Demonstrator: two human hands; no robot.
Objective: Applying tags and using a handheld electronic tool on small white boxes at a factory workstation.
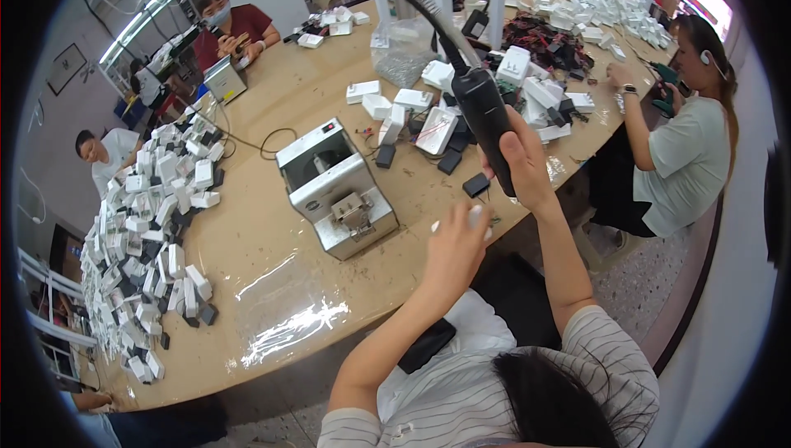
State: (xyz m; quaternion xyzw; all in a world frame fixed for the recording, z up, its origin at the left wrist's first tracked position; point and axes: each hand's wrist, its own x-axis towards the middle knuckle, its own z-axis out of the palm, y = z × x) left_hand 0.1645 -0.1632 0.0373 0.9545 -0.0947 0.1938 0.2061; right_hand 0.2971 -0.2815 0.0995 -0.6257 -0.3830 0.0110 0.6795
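My right hand (523,160) is closed around a black electric screwdriver (482,119), held tilted above the table's near edge. A cord and a coiled spring run up from the screwdriver's top. Lower and to the left, my left hand (457,250) hovers at the table edge, smeared by motion. White patches show at its fingertips, and whether it holds anything is unclear. A small black block (475,184) with wires lies just beyond it. Left of my hands stands a silver box-shaped machine (342,201) with an open top and a red switch.
White plastic housings (437,131) and black blocks lie beyond my hands. A long heap of white and black housings (156,242) lines the table's left side. Dark wired parts (548,40) are piled farther off. Co-workers sit around the table; one at right (684,135) holds a green tool.
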